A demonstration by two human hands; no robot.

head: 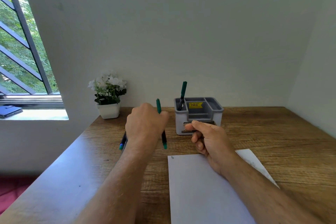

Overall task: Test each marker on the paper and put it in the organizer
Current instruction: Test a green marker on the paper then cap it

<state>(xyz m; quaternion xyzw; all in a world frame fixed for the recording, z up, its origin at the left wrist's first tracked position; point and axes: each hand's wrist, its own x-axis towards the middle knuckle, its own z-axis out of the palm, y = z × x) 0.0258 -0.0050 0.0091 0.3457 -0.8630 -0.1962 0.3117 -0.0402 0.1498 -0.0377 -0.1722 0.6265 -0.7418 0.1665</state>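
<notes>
The green-capped marker with a dark barrel is held in the left hand, whose fingers are curled round its middle; its long axis runs nearly upright, one green end rising above the knuckles and tilted slightly away, the other green end pointing down toward the table just below the hand. It hangs above the wooden table, left of the organizer and beyond the far left corner of the paper. The right hand holds nothing that can be seen; its fingers are loosely curled, thumb laid forward, and it hovers just before the lower front of the grey and white plastic desk organizer, though touch cannot be told. A second green marker stands in the organizer's back left compartment, leaning slightly right, cap end up. The white sheet of paper lies flat on the table nearer the person, with a small mark by its far left corner. More markers lie on the table behind the left wrist, mostly hidden. A white pot of white flowers stands at the wall to the left.
</notes>
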